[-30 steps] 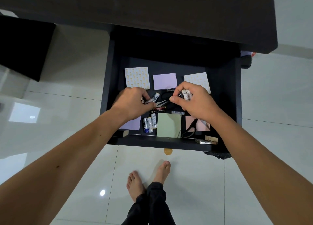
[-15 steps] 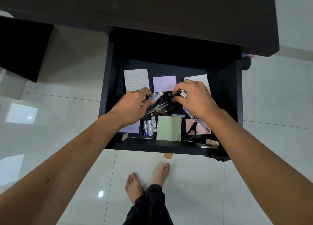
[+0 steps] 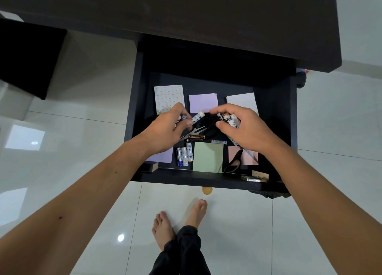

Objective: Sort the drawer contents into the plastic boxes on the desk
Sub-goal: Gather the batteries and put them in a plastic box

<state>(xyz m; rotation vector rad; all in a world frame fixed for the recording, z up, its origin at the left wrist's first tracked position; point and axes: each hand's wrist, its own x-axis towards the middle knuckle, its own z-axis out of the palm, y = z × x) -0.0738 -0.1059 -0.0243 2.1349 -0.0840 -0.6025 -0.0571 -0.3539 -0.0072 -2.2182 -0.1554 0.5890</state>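
Observation:
The black drawer (image 3: 134, 101) stands pulled out under the dark desk (image 3: 186, 12). My left hand (image 3: 165, 130) grips white batteries (image 3: 197, 117) above the drawer's middle. My right hand (image 3: 246, 127) holds several white batteries (image 3: 231, 118) in curled fingers. Black-handled scissors (image 3: 204, 127) lie under both hands. Three batteries (image 3: 185, 153) lie side by side near the front, and a dark battery (image 3: 195, 137) lies crosswise behind them. Sticky note pads lie around: patterned (image 3: 168, 95), lilac (image 3: 203, 102), green (image 3: 207, 156), pink (image 3: 249, 156).
A second pair of scissors (image 3: 234, 161) lies across the pink pad. A small metal object (image 3: 251, 179) sits at the drawer's front right corner. A round knob (image 3: 207, 190) sticks out below the front edge. My bare feet (image 3: 179, 219) stand on white tiles. No plastic boxes show.
Both hands have lifted slightly and shifted toward the back of the drawer, each carrying batteries. The scissors underneath them are more exposed.

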